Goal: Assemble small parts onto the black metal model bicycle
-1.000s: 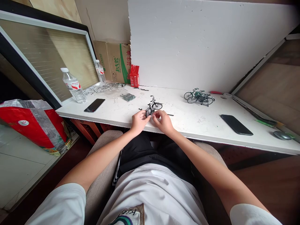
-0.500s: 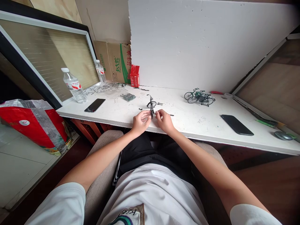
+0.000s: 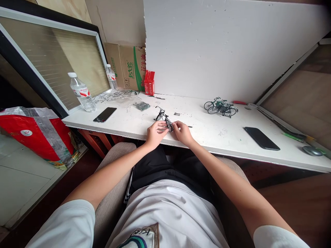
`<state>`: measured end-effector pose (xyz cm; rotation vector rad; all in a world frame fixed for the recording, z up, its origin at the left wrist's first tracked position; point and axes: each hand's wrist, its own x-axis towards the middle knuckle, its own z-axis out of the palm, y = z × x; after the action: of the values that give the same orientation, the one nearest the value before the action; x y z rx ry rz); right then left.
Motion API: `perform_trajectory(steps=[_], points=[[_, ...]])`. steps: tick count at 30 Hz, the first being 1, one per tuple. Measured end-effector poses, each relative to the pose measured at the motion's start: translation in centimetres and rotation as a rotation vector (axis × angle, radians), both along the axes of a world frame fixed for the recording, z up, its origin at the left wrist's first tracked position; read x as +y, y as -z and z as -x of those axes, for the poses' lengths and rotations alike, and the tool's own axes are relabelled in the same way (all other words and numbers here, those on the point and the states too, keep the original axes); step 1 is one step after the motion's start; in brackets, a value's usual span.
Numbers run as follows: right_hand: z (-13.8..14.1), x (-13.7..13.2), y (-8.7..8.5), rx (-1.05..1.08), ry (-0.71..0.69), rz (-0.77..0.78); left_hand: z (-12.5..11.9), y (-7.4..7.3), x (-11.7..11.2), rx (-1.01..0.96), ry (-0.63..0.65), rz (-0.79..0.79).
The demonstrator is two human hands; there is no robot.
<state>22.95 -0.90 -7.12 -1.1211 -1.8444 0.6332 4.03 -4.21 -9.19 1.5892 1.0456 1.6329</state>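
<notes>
Between my hands, close to the desk's front edge, stands a small black model bicycle [image 3: 162,115], its handlebars toward the back left and its rear wheel toward me. My left hand [image 3: 155,134] has its fingers closed on the rear part from the left. At the rear wheel's right side, my right hand [image 3: 182,133] pinches with thumb and forefinger; the fingertips hide what exactly they grip. Just beyond the hands lie a small dark part [image 3: 177,114] and some tiny scraps. A thin black stick [image 3: 190,126] sits right of my right hand.
Two finished-looking model bicycles [image 3: 221,106] stand at the back right. Phones lie at left [image 3: 104,114] and right [image 3: 261,138]. Water bottles [image 3: 83,94], a parts bag [image 3: 141,106], empty part frames [image 3: 117,95], a red box [image 3: 149,83] and a carton [image 3: 126,67] are at the back left.
The model bicycle has turned, its handlebars swinging to the left and its rear wheel to the right. My right fingers have moved in against the rear wheel.
</notes>
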Motion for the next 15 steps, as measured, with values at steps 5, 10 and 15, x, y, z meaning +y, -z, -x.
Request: perform_trajectory(steps=[5, 10, 15], points=[[0.12, -0.19, -0.17, 0.014, 0.002, -0.003, 0.01, 0.24, 0.16, 0.021, -0.008, -0.015], [0.08, -0.22, -0.26, 0.055, -0.015, 0.021, -0.09, -0.04, 0.03, 0.029, -0.031, -0.006], [-0.06, 0.25, -0.07, 0.142, -0.062, 0.061, -0.2, -0.16, 0.03, 0.028, -0.055, -0.006]])
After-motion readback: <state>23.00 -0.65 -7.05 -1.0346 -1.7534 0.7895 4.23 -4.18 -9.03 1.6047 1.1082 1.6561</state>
